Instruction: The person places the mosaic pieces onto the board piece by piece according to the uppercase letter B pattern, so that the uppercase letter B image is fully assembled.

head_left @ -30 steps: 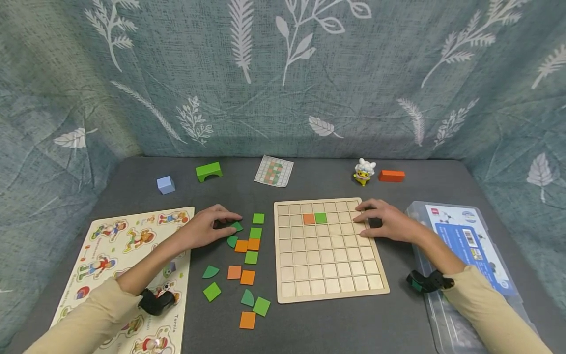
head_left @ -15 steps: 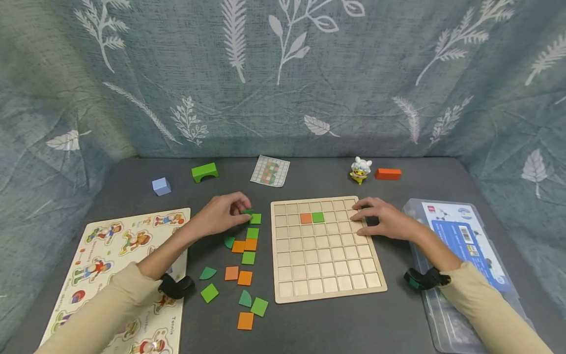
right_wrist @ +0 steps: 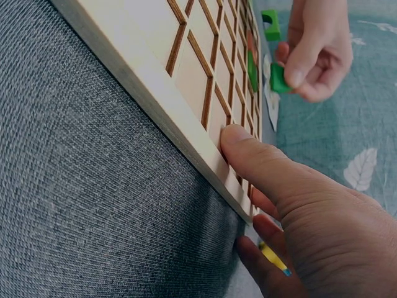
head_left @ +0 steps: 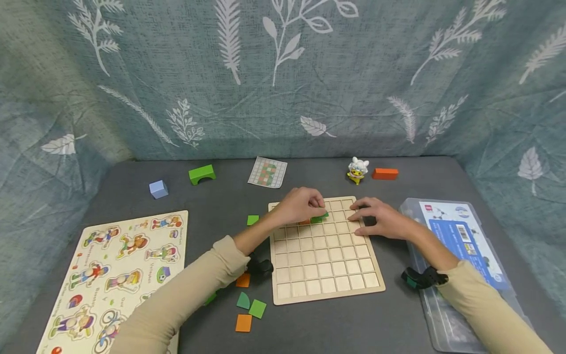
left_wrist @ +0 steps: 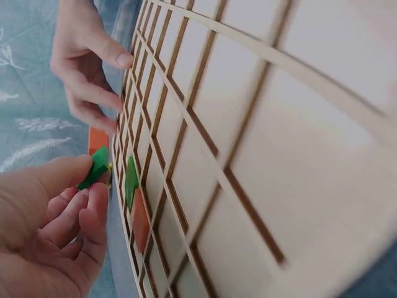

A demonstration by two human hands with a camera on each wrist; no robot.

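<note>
My left hand (head_left: 297, 206) pinches a dark green quarter-circle tile (left_wrist: 96, 166) between thumb and fingers, just above the wooden grid board (head_left: 329, 253). Beneath and beside that hand, an orange square tile (left_wrist: 141, 220) and a light green square tile (left_wrist: 131, 183) lie in neighbouring cells of an upper row. At the board's right edge rests my right hand (head_left: 378, 220), fingers spread and relaxed. Its thumb (right_wrist: 239, 136) touches the top of the board, while the other fingers are near the upper right corner.
Loose tiles, including a green square (head_left: 257, 309) and an orange square (head_left: 243, 323), lie left of the board, some hidden by my left arm. A picture puzzle (head_left: 124, 255) lies left, a plastic case (head_left: 460, 246) right. A pattern card (head_left: 267, 172), blocks and a figurine (head_left: 357, 169) stand behind.
My left hand picked up the dark green quarter-circle tile from left of the board and carried it right, over the board beside the two placed tiles. My right hand stays at the board's edge.
</note>
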